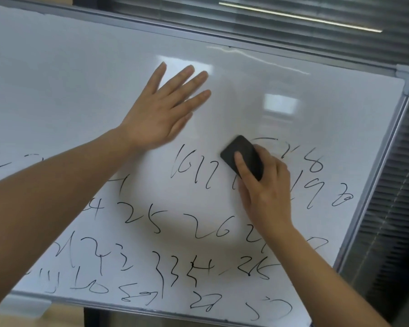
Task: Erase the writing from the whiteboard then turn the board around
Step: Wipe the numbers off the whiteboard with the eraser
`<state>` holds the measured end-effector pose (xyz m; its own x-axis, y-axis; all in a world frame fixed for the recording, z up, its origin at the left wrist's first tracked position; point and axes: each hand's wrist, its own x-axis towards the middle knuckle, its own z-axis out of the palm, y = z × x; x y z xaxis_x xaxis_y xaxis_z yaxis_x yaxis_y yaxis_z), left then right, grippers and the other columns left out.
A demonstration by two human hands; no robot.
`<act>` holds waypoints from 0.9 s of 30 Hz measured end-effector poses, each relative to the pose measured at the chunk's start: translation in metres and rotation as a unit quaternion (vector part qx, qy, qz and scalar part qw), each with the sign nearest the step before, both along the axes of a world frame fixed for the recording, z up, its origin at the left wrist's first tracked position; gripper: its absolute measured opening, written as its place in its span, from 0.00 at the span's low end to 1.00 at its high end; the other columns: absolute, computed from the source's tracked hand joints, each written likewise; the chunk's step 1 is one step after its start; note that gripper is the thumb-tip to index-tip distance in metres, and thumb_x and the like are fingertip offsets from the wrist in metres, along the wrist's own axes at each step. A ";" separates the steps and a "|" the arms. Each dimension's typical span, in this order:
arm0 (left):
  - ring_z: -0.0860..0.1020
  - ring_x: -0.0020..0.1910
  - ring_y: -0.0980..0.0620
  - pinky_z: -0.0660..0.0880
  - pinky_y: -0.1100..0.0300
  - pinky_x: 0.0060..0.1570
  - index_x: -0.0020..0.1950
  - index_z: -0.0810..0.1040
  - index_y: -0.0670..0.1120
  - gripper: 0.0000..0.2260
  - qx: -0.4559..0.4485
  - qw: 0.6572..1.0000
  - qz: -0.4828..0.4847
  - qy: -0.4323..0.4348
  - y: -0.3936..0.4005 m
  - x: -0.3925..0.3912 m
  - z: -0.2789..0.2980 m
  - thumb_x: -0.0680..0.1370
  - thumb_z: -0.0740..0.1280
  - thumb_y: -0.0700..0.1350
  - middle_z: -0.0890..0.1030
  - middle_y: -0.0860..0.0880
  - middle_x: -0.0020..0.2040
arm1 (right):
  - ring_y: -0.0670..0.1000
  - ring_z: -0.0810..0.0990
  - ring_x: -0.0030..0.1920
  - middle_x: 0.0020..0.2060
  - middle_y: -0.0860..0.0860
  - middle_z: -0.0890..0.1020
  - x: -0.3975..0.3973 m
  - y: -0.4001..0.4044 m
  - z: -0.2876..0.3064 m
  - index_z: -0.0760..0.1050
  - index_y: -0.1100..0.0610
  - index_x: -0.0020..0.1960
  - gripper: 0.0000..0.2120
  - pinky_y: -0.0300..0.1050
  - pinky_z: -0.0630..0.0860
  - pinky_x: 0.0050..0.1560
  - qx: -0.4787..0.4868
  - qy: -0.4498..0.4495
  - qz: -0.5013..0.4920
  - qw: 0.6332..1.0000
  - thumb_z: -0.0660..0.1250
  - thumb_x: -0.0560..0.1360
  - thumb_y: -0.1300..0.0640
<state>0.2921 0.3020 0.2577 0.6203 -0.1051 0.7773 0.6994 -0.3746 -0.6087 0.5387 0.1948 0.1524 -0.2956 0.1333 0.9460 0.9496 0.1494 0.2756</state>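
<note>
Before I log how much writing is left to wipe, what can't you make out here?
Head view only:
- Numbers under the right hand and the eraser it grips: covered.
- Writing behind the left forearm: hidden.
- Whiteboard left side: cut off by the frame edge.
- Whether the left hand presses the board or hovers: unclear.
- Bottom-row scribbles: too smeared to read.
</note>
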 end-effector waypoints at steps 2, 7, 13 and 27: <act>0.58 0.78 0.41 0.51 0.38 0.74 0.79 0.61 0.46 0.21 0.002 1.000 0.003 0.001 0.000 0.001 0.000 0.85 0.50 0.46 0.60 0.43 0.79 | 0.65 0.72 0.53 0.62 0.67 0.73 0.008 -0.002 0.007 0.76 0.61 0.66 0.20 0.55 0.68 0.55 0.007 0.027 -0.002 1.000 0.66 0.74 0.68; 0.59 0.78 0.42 0.52 0.38 0.74 0.79 0.62 0.46 0.21 0.009 1.000 -0.009 -0.007 0.000 0.003 -0.001 0.85 0.53 0.45 0.61 0.43 0.78 | 0.66 0.74 0.51 0.61 0.67 0.74 0.018 -0.009 0.026 0.73 0.61 0.69 0.21 0.51 0.66 0.51 0.012 0.122 0.007 0.992 0.65 0.76 0.65; 0.58 0.78 0.42 0.51 0.38 0.74 0.79 0.62 0.45 0.21 0.011 1.000 -0.011 -0.002 0.001 -0.003 0.000 0.85 0.52 0.44 0.61 0.43 0.78 | 0.65 0.72 0.53 0.62 0.67 0.73 0.007 -0.005 -0.004 0.76 0.61 0.65 0.20 0.55 0.68 0.54 -0.005 0.015 -0.004 1.000 0.67 0.73 0.68; 0.59 0.78 0.41 0.50 0.38 0.73 0.79 0.62 0.45 0.21 0.026 1.000 -0.016 -0.005 0.003 0.001 -0.001 0.85 0.52 0.44 0.61 0.42 0.78 | 0.63 0.73 0.55 0.62 0.65 0.74 0.029 -0.015 0.006 0.74 0.59 0.68 0.21 0.57 0.70 0.55 -0.026 0.102 0.001 0.994 0.64 0.75 0.65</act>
